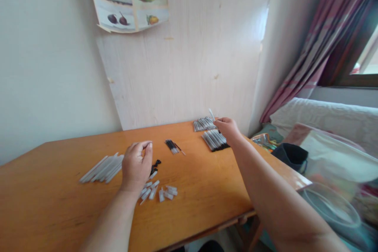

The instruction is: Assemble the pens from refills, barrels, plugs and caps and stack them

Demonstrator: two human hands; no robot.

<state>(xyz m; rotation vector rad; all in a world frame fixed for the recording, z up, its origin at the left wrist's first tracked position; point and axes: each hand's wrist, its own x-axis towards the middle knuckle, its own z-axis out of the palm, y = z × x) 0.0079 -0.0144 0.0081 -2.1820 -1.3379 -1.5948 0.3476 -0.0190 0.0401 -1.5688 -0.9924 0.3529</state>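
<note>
My right hand (228,126) reaches to the back right of the table. Its fingers pinch a pen (211,114), whose pale end sticks up past the fingertips; a hand covers the rest. Close beneath lies a row of pens (215,140) with dark ends, and behind it another batch of pens (203,124). My left hand (137,163) hovers near the table's middle with fingers curled and thumb against them; anything inside is hidden. Beside it are translucent pen barrels (103,168), small black parts (157,163) and white pen caps (153,191).
Several dark pen refills (171,146) lie at the table's middle. The wooden table (201,189) meets a pale wall board with fruit pictures (130,0). To the right, past the table edge, stand a dark container (291,155) and a clear plastic tub (330,206).
</note>
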